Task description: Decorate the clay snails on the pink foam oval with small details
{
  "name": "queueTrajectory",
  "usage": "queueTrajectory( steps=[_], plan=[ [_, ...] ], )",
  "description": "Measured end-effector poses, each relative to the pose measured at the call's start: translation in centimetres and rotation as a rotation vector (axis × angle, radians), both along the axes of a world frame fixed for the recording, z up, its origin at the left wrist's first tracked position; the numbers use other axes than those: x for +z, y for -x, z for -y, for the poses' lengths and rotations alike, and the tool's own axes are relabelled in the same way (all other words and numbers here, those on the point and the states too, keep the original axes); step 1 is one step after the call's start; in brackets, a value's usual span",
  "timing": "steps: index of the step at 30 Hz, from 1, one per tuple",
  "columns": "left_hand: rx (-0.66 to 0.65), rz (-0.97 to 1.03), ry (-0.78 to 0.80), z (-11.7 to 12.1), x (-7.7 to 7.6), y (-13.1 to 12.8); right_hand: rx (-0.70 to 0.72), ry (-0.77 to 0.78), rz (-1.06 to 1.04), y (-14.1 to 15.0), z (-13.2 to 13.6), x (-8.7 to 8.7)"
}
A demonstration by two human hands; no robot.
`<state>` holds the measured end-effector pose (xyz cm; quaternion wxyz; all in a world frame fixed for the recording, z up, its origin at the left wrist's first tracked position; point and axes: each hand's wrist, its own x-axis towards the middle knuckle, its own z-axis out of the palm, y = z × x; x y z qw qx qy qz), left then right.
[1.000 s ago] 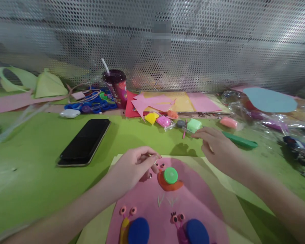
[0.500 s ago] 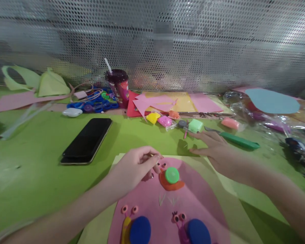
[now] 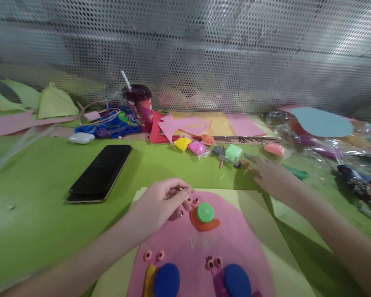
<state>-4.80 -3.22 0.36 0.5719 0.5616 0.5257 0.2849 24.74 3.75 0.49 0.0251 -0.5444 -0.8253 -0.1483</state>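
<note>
My left hand [image 3: 165,202] is closed in a pinch over the upper left of a pink paper shape [image 3: 235,239]. Whatever its fingertips hold is too small to make out. Beside them is an orange clay snail [image 3: 204,225] with a green cap [image 3: 205,212] as its shell. Lower down are a yellow clay snail [image 3: 149,280] and a purple clay snail [image 3: 219,284], each with a blue disc. My right hand [image 3: 273,177], fingers apart, is over the middle of a green-handled craft knife [image 3: 297,171]; whether it touches the knife is hidden.
Packets of yellow [image 3: 183,143], magenta [image 3: 198,147] and green clay [image 3: 234,152] lie beyond the paper. A phone [image 3: 102,173] and an earbud case [image 3: 82,137] are on the left. A lidded cup with a straw [image 3: 139,107] stands at the back, before a perforated metal panel [image 3: 235,53].
My right hand has moved right, from beside the green clay packet to over the craft knife. My left hand keeps its pinch over the paper. The view has shifted slightly.
</note>
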Motion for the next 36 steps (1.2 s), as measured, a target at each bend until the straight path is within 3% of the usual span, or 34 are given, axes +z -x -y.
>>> queueTrajectory(
  steps=[3, 8, 12, 16, 29, 36],
  plan=[
    [-0.009, 0.025, 0.012, 0.0, 0.0, 0.0, -0.025, 0.013, 0.017, 0.3, 0.0, 0.5],
    [-0.007, 0.033, 0.004, 0.1, 0.1, 0.0, -0.029, -0.007, -0.226, 2.2, 1.4, 2.0],
    [-0.003, 0.019, 0.005, 0.0, 0.2, 0.0, 0.051, -0.023, -0.405, 4.4, 3.2, 3.2],
    [-0.019, 0.017, -0.01, 0.0, 0.2, 0.0, 0.128, 0.064, -0.571, 5.4, 3.9, 3.4],
    [-0.021, 0.078, 0.031, 0.0, 0.5, 0.1, 0.287, 0.015, -0.459, 4.6, 3.0, 2.8],
    [-0.024, 0.075, 0.013, 0.0, 0.4, 0.3, 0.46, -0.219, -0.393, 4.4, 2.8, 1.9]
  ],
)
